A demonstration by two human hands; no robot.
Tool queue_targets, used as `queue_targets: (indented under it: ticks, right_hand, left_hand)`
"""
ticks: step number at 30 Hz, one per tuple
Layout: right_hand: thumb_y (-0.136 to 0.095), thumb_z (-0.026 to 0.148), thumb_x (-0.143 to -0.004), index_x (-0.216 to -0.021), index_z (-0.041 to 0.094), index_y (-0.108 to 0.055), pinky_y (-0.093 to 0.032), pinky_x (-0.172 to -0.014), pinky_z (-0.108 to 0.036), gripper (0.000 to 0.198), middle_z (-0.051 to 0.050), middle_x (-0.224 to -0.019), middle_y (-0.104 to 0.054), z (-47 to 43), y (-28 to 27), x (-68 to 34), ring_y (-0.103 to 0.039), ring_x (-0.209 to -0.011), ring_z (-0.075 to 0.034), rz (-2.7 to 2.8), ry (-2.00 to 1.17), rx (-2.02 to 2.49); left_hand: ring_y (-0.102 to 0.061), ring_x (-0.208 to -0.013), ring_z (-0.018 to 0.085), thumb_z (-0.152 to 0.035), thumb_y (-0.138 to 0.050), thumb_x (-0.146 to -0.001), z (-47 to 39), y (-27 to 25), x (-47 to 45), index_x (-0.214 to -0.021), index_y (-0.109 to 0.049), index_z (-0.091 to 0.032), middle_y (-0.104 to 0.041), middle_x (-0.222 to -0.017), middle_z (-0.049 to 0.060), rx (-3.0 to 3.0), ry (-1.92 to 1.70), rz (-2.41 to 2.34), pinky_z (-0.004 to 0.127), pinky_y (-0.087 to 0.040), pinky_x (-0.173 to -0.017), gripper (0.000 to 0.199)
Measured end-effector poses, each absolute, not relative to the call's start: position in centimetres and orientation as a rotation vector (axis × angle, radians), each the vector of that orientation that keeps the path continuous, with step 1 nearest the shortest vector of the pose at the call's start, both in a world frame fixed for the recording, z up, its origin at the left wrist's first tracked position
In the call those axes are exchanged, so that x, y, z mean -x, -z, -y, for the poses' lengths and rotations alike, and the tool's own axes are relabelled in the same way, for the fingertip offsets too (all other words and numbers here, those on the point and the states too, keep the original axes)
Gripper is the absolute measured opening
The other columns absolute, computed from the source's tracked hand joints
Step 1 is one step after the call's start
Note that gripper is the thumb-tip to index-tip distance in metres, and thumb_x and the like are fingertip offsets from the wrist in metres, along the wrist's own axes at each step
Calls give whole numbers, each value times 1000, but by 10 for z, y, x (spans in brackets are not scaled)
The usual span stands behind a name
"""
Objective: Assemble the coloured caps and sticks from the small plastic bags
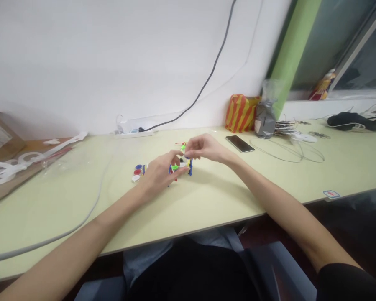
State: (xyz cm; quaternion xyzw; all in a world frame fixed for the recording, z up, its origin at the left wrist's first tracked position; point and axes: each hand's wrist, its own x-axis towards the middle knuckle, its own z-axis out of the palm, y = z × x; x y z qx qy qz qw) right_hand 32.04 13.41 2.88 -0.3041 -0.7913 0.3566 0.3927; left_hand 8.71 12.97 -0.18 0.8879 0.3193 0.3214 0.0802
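Note:
My left hand [161, 170] reaches in from the left, its thumb and curled fingers around a small, colourful plastic toy assembly [175, 167]. The assembly has green, white, red and yellow parts, and a blue bar [190, 168] shows at its right. Just above its right side, my right hand [204, 148] is closed in a pinch. A bit of blue shows under those fingertips, but its shape is too small to make out. Left of my left hand lie blue, red and white plastic discs [137, 172]. My fingers hide much of the assembly.
A phone [239, 144] lies to the right, before a striped bag [241, 113] and a grey pouch [265, 119]. Thin wires [288, 154] spread nearby. A power strip [133, 133] sits by the wall. A grey cable [90, 211] crosses the left side, beside cardboard [6, 138].

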Motion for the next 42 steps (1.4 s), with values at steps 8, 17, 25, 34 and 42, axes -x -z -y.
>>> queue_targets:
  ticks: [8,17,25,34,42]
  right_hand:
    - [-69,24,-84,-88,13,-70,-47,-65,-24,12,-6,-86,-72,-162,4,-322,-61,-73,-13,2122,-675,860]
    - [-72,24,-81,-88,13,-77,-45,-66,-24,14,-5,-81,-74,-172,13,-342,-61,-72,-14,2335,-642,1012]
    - [-70,19,-80,-81,13,-75,-45,-66,-26,8,-5,-79,-73,-169,9,-340,-61,-70,-15,2381,-598,1028]
    - [-72,31,-85,-78,16,-59,-51,-77,-31,21,-8,-84,-76,-153,-15,-339,-70,-84,-18,1842,-868,755]
    - [-91,40,-63,-82,14,-66,-53,-65,-28,40,-5,-77,-73,-146,-11,-305,-66,-66,-15,1478,-879,722]
  left_hand:
    - [-64,-71,15,-38,-65,-91,-135,-2,-82,-96,-64,-20,-70,-81,0,-2624,-1156,-1062,27,-46,-69,19]
    - [-66,-67,17,-22,-58,-89,-144,1,-77,-84,-64,-20,-74,-78,1,-2752,-1069,-1170,27,-41,-62,9]
    - [-65,-61,16,-25,-58,-90,-143,1,-76,-81,-64,-21,-74,-75,0,-2811,-1059,-1174,27,-40,-59,12]
    - [-68,-75,15,-43,-62,-94,-141,3,-80,-100,-63,-22,-73,-88,0,-2613,-1149,-1053,27,-52,-70,22]
    - [-69,-76,16,-48,-65,-91,-140,4,-80,-102,-64,-23,-73,-86,1,-2534,-1106,-1042,27,-53,-68,28]
